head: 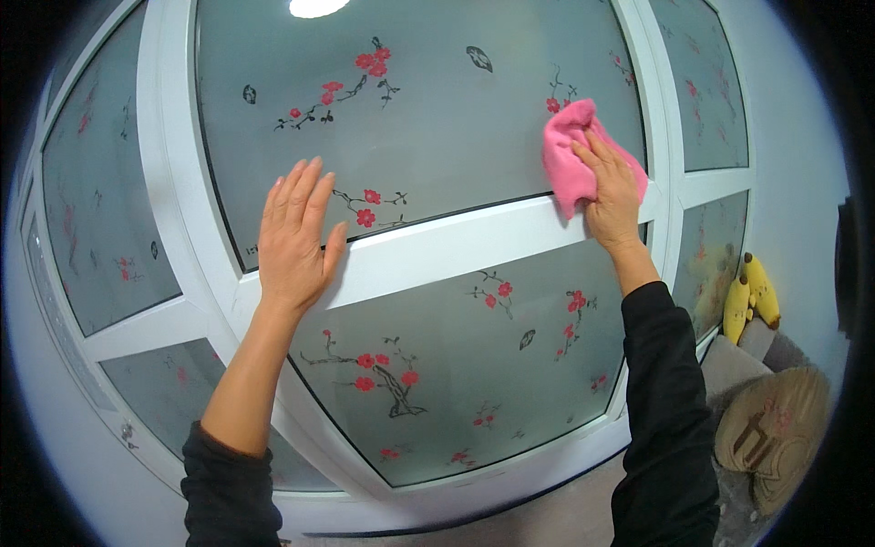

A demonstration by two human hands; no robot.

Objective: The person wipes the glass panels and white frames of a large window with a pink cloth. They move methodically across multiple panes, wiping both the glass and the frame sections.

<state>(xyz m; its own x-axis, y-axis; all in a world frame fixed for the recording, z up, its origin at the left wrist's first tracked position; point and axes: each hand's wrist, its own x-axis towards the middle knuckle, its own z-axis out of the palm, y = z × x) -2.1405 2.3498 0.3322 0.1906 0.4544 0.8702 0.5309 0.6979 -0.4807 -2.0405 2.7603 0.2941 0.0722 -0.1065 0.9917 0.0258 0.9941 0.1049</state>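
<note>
A pink cloth [571, 161] lies under my right hand [612, 188], which presses it on the lower right corner of the upper frosted glass pane [437, 137], overlapping the white frame. Red blossoms and dark branches decorate the pane. My left hand [294, 232] is held flat with its fingers up and thumb apart, over the lower left of that pane and the white crossbar [437, 249]; it holds nothing. Whether its palm touches the glass cannot be told. Below the crossbar is a lower frosted pane [472, 383] with similar blossoms.
More white-framed frosted panes stand at the left [102, 184] and right [704, 96]. At the lower right are yellow banana-shaped plush toys [762, 290] and a brown patterned cushion or mat [772, 431]. A dark object [845, 267] is at the far right edge.
</note>
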